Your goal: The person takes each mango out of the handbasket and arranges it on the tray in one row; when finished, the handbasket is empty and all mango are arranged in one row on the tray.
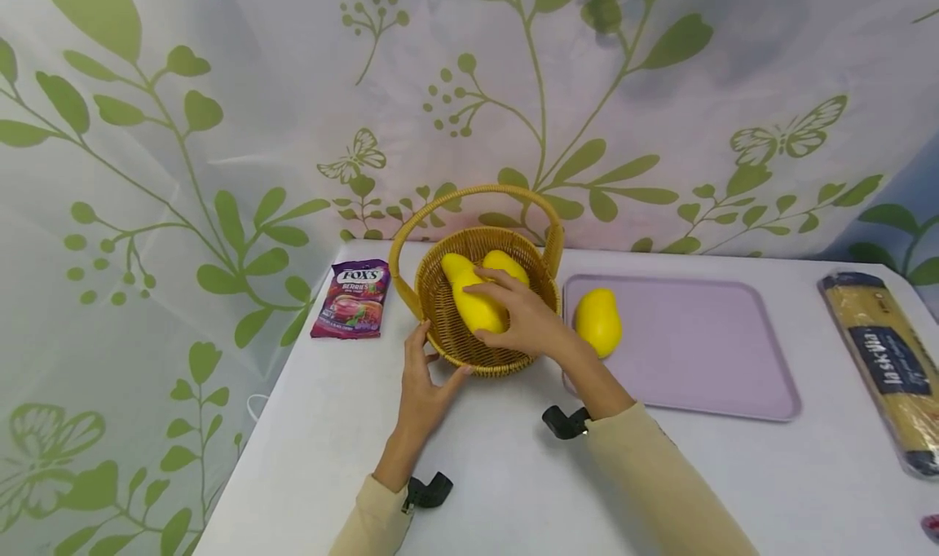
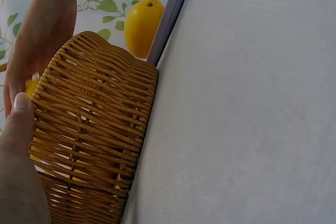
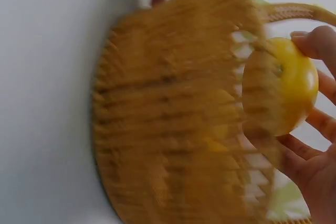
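Note:
A yellow mango (image 1: 480, 303) is in my right hand (image 1: 524, 315), which grips it between thumb and fingers inside the wicker basket (image 1: 447, 328). Another mango (image 1: 509, 266) lies behind it in the basket. My left hand (image 1: 425, 389) holds the basket's near left side, its thumb (image 2: 21, 111) at the rim and its fingers against the outer wall. In the right wrist view the held mango (image 3: 299, 85) shows above the basket rim, partly hidden by the blurred weave. A third mango (image 1: 597, 322) lies on the left part of a lilac tray (image 1: 697, 344).
Left of the basket lies a purple candy bag (image 1: 354, 299). A long pasta pack (image 1: 883, 368) lies at the right of the white table (image 1: 499, 474). The basket's tall handle (image 1: 477, 191) arches over it, and a leaf-patterned curtain (image 1: 293, 132) hangs behind.

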A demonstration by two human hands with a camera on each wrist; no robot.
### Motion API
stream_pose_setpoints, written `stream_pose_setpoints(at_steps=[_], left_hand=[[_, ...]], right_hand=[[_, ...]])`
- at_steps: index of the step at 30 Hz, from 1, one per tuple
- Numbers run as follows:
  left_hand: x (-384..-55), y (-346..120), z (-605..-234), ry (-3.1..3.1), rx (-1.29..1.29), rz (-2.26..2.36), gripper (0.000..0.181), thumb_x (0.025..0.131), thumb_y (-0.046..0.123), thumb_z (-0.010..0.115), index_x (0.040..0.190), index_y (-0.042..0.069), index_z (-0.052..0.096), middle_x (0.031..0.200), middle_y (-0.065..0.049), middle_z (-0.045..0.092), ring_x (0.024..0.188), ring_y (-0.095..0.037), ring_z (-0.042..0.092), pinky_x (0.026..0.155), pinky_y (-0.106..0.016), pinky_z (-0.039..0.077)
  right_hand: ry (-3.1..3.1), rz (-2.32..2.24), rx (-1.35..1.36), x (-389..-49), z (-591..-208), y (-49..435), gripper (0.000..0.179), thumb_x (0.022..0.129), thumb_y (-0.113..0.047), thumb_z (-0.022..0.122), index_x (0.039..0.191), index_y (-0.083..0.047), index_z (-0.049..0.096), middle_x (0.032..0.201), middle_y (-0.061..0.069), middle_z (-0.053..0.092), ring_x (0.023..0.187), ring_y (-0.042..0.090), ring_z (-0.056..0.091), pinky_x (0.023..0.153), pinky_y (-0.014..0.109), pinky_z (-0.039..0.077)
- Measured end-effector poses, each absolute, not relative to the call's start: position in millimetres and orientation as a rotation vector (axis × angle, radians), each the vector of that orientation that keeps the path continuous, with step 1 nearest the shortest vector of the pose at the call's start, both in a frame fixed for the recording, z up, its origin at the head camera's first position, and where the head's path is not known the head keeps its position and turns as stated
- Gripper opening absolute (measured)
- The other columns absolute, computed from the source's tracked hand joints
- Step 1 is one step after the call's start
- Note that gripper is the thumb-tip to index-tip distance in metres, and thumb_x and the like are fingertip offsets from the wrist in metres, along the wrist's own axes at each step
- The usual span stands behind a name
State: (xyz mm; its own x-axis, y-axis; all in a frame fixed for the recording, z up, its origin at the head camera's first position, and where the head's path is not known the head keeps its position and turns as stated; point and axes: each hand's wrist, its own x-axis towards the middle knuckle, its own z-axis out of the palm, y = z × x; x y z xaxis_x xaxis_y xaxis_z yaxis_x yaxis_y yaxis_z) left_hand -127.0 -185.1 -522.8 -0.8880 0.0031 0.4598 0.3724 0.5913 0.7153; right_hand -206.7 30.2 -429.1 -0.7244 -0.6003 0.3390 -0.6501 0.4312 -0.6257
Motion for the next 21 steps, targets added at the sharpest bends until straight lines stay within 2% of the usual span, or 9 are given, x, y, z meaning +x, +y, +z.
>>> stream_pose_setpoints(at_steps=[5, 7, 10, 12, 14, 16, 17, 21], left_hand=[[-126.6, -184.0, -521.9, -2.394, -0.316, -1.228, 0.093, 0.081, 0.027, 0.081, 0.151, 0.000, 0.026, 0.150, -0.021, 0.034, 0.135, -0.032, 0.042, 0.092, -0.042, 0.054], [-126.1, -183.4, -522.2, -2.387, -0.320, -1.235, 0.093, 0.081, 0.027, 0.081, 0.151, 0.000, 0.026, 0.150, -0.022, 0.034, 0.135, -0.033, 0.042, 0.091, -0.044, 0.054], [-125.1, -181.6, -522.6, -2.383, -0.323, -1.246, 0.093, 0.082, 0.027, 0.081, 0.152, 0.004, 0.025, 0.150, -0.022, 0.034, 0.136, -0.033, 0.041, 0.092, -0.045, 0.054], [-124.4, -180.5, -523.0, -2.383, -0.326, -1.246, 0.093, 0.082, 0.028, 0.081, 0.153, 0.009, 0.024, 0.150, -0.022, 0.034, 0.136, -0.033, 0.041, 0.092, -0.046, 0.054], [-124.2, -180.4, -523.6, -2.379, -0.331, -1.237, 0.095, 0.081, 0.027, 0.081, 0.154, 0.012, 0.023, 0.150, -0.022, 0.034, 0.136, -0.033, 0.042, 0.092, -0.045, 0.054], [-124.4, -181.3, -524.2, -2.376, -0.334, -1.227, 0.094, 0.081, 0.026, 0.082, 0.153, 0.009, 0.024, 0.150, -0.022, 0.034, 0.135, -0.034, 0.042, 0.091, -0.044, 0.054], [-124.4, -181.8, -524.3, -2.375, -0.333, -1.221, 0.094, 0.081, 0.026, 0.082, 0.153, 0.007, 0.025, 0.150, -0.022, 0.034, 0.135, -0.034, 0.042, 0.091, -0.044, 0.054], [-124.8, -182.1, -523.3, -2.373, -0.325, -1.220, 0.094, 0.080, 0.025, 0.082, 0.150, -0.002, 0.026, 0.149, -0.022, 0.035, 0.134, -0.034, 0.043, 0.091, -0.043, 0.054]], right_hand=[[-2.569, 1.173, 1.018, -197.2, -416.3, 71.8, 0.060, 0.083, -0.026, 0.078, 0.138, -0.019, 0.055, 0.158, 0.003, 0.032, 0.142, 0.032, 0.034, 0.106, 0.052, 0.044], [-2.564, 1.174, 0.971, -192.3, -413.7, 89.9, 0.061, 0.083, -0.023, 0.078, 0.138, -0.018, 0.054, 0.158, 0.005, 0.031, 0.140, 0.033, 0.037, 0.101, 0.052, 0.048], [-2.526, 1.167, 0.894, -185.7, -414.6, 115.3, 0.057, 0.081, -0.015, 0.079, 0.134, -0.014, 0.057, 0.154, 0.009, 0.037, 0.133, 0.035, 0.045, 0.093, 0.051, 0.052], [-2.503, 1.167, 0.836, -180.5, -417.4, 128.9, 0.049, 0.081, -0.009, 0.077, 0.127, -0.010, 0.060, 0.149, 0.011, 0.043, 0.120, 0.032, 0.054, 0.082, 0.047, 0.056], [-2.493, 1.149, 0.794, -176.2, -423.1, 136.9, 0.045, 0.081, -0.006, 0.076, 0.124, -0.009, 0.062, 0.142, 0.012, 0.049, 0.115, 0.031, 0.056, 0.080, 0.045, 0.056], [-2.501, 1.126, 0.781, -173.1, -429.5, 139.1, 0.046, 0.083, -0.007, 0.075, 0.126, -0.010, 0.061, 0.140, 0.012, 0.050, 0.113, 0.029, 0.056, 0.075, 0.042, 0.056], [-2.506, 1.115, 0.784, -172.0, -432.2, 138.5, 0.047, 0.083, -0.008, 0.075, 0.128, -0.011, 0.060, 0.140, 0.012, 0.050, 0.113, 0.029, 0.056, 0.074, 0.041, 0.056], [-2.511, 1.099, 0.785, -172.1, -439.9, 131.6, 0.059, 0.080, -0.019, 0.082, 0.133, -0.014, 0.056, 0.143, 0.013, 0.048, 0.123, 0.033, 0.050, 0.087, 0.047, 0.055]])
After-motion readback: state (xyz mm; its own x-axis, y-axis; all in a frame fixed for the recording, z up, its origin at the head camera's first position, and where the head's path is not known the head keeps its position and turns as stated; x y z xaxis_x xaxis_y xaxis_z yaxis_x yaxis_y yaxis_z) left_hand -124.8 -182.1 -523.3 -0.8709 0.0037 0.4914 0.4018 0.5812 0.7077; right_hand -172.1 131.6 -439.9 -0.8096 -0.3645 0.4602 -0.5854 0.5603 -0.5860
